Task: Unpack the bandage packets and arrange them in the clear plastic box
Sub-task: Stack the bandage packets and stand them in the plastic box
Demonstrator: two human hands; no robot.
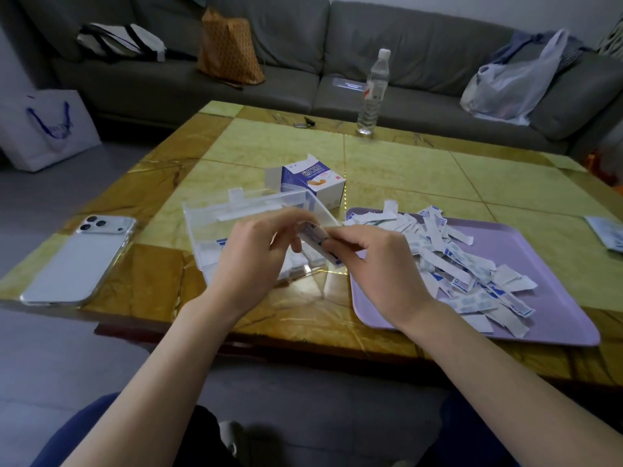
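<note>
Both hands meet over the clear plastic box [215,224], which stands open on the table with a few white bandages lying inside. My left hand [256,254] and my right hand [377,261] pinch the two ends of one bandage packet [318,242], white with blue print, held slanted above the box's right side. To the right lies a purple tray [546,264] heaped with torn wrappers and bandage packets [448,261]. Behind the clear box stands an opened blue and white bandage carton [312,180].
A phone [81,257] lies face down at the table's left. A water bottle [372,96] stands at the far edge near small dark items [303,122]. More packets [606,234] sit at the right edge. A grey sofa with bags runs behind.
</note>
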